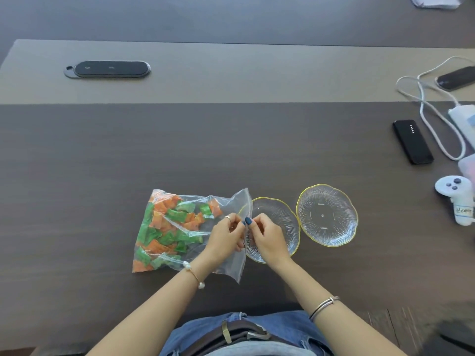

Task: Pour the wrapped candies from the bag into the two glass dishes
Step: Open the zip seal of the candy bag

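A clear zip bag [185, 227] lies flat on the dark table, filled with green and orange wrapped candies [167, 224]. Its mouth edge faces right and overlaps the nearer glass dish [280, 214], which has a gold rim. A second glass dish [326, 214] sits just to the right, touching it; it holds nothing. My left hand [226, 237] and my right hand [267, 237] meet at the bag's mouth, each pinching the plastic edge between thumb and fingers. My right hand covers much of the nearer dish.
A black power bank [412, 145] lies at the right, with white cables [431, 119] and a white charger behind it. A white game controller [457, 201] rests at the right edge. A black cable hatch [110, 69] is set into the far table strip.
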`<state>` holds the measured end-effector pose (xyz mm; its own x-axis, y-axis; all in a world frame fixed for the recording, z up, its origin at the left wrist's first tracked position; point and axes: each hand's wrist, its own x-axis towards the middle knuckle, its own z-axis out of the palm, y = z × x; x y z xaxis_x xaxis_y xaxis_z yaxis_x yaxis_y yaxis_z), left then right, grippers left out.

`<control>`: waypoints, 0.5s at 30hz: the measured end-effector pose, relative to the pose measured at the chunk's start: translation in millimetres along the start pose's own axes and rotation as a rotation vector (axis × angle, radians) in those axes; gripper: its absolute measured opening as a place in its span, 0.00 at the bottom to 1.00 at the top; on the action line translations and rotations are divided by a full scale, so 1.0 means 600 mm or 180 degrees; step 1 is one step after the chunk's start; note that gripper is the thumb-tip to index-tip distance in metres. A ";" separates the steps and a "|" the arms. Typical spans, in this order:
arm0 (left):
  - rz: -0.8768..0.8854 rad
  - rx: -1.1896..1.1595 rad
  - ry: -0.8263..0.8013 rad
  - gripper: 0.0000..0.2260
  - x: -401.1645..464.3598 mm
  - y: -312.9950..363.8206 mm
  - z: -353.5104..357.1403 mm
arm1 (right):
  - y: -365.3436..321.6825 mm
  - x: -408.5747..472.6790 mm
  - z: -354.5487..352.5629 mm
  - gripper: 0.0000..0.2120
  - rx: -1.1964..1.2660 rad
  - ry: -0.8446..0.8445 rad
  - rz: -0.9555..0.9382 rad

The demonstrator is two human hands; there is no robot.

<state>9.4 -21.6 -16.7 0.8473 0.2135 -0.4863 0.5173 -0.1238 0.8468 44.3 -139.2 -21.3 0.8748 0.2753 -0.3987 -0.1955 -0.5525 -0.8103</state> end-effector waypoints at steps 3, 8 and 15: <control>-0.0404 -0.1114 0.0601 0.11 0.002 0.009 -0.011 | -0.001 0.003 -0.006 0.14 -0.0321 0.0128 -0.0005; -0.0449 -0.1213 0.1093 0.12 0.007 -0.007 -0.095 | 0.015 0.013 -0.050 0.13 -0.0570 -0.0013 0.0284; -0.0333 -0.0294 0.0265 0.18 -0.005 0.013 -0.050 | -0.023 -0.001 -0.019 0.09 0.0135 -0.0270 0.0664</control>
<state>7.4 6.0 -2.0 0.7743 0.3008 -0.5567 0.5857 -0.0079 0.8105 51.6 -140.6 -5.2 0.7734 0.2246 -0.5928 -0.3884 -0.5712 -0.7231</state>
